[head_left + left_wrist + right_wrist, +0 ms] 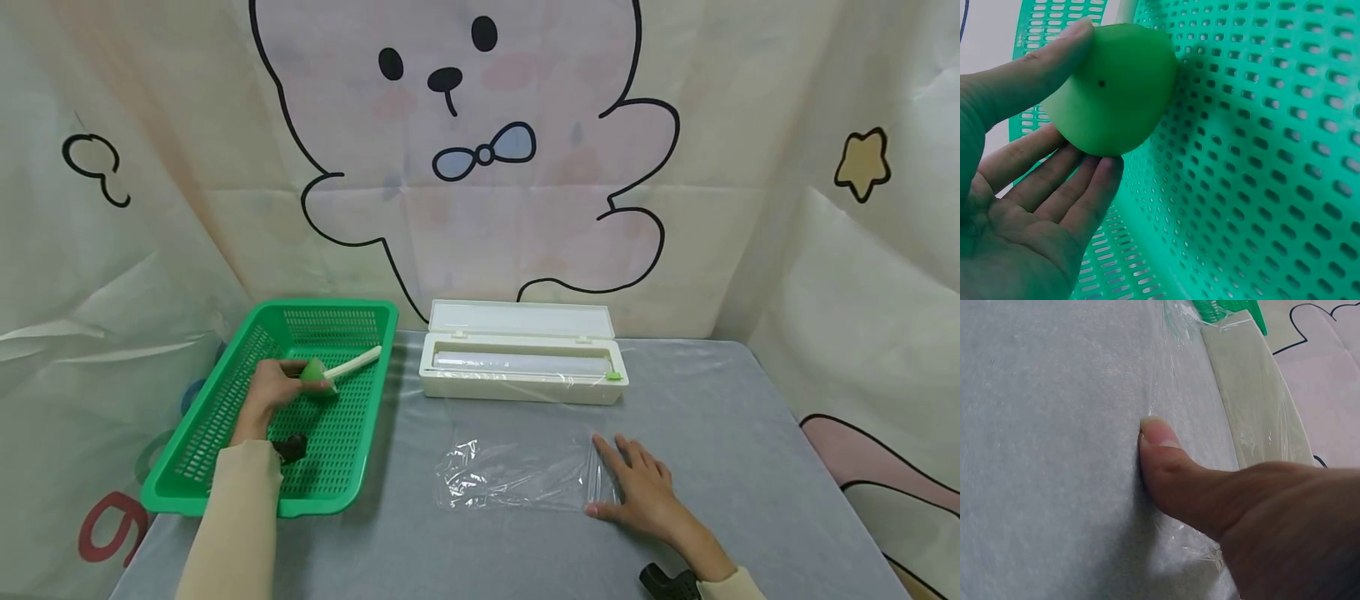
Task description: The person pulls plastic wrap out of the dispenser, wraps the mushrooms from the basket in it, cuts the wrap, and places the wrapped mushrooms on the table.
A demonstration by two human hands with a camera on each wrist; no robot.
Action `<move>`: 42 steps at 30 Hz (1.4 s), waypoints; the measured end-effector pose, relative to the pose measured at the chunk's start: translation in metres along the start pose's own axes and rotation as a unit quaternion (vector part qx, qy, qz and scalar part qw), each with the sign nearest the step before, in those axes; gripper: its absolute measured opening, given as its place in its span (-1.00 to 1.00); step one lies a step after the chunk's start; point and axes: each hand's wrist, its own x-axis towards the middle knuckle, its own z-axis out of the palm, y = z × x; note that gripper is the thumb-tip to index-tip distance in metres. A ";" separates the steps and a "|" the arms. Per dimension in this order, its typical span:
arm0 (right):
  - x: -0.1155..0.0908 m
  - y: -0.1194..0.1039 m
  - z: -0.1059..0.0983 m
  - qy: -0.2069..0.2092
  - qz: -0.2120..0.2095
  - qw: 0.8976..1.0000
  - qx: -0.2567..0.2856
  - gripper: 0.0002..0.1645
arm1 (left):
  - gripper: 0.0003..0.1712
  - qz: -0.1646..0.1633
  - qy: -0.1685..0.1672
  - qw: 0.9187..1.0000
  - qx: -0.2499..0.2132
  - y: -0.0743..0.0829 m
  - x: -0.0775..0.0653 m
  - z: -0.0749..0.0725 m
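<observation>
In the green basket (324,467), my left hand (273,387) pinches a green, rounded cap-shaped piece (1113,94) between thumb and fingertips. A white stick (356,362) extends from it toward the basket's right side. My right hand (641,492) rests on the table with fingers spread, at the right edge of a sheet of clear plastic film (517,471). Its thumb (1163,450) presses down by the film. Behind the film stands a white cling film dispenser (517,389), lid raised, with a film roll (521,363) inside and film across its front.
A small green slider (613,377) sits at the dispenser's right end. Grey cloth (750,467) covers the table. A printed fabric backdrop (570,233) rises behind it, with more fabric at both sides.
</observation>
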 end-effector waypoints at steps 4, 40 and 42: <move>-0.001 0.000 0.000 0.001 0.003 1.000 0.001 0.29 | -0.13 0.009 0.009 1.000 -0.013 0.006 -0.003 -0.002; -0.002 0.002 0.002 0.020 -0.012 1.000 0.007 0.26 | -0.20 0.155 0.023 0.983 -0.097 0.094 -0.049 0.006; -0.002 0.002 0.002 0.020 -0.014 1.000 0.007 0.26 | -0.21 0.166 0.002 0.980 -0.111 0.101 -0.050 0.019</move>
